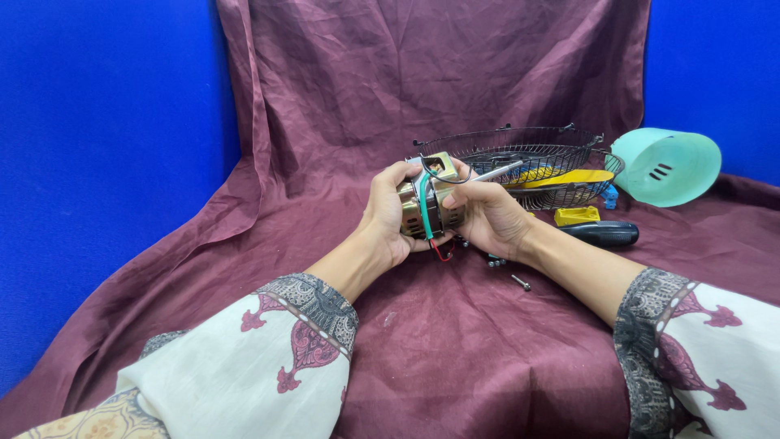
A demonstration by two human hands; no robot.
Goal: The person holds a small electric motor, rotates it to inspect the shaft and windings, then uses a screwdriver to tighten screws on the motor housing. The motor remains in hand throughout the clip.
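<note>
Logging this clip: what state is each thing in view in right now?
Motor: held off the cloth, wires hanging loose.
Left hand: gripping the motor.
Right hand: gripping the motor.
Wire guard: lying dish-up on the cloth.
Yellow blade: resting in the guard.
Green cover: tipped on its side.
Screwdriver: lying flat.
Screw: loose on the cloth.

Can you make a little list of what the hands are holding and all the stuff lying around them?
left hand: grips the left side of the small motor
right hand: grips the motor's right side
motor: metal, held above the cloth, with green, red and dark wires
cloth: maroon, covers the surface and backdrop
wire fan guard: behind the hands, yellow piece inside
teal cover: right of the guard
black handle: on the cloth beside the right wrist
screws: loose under the right wrist
</note>
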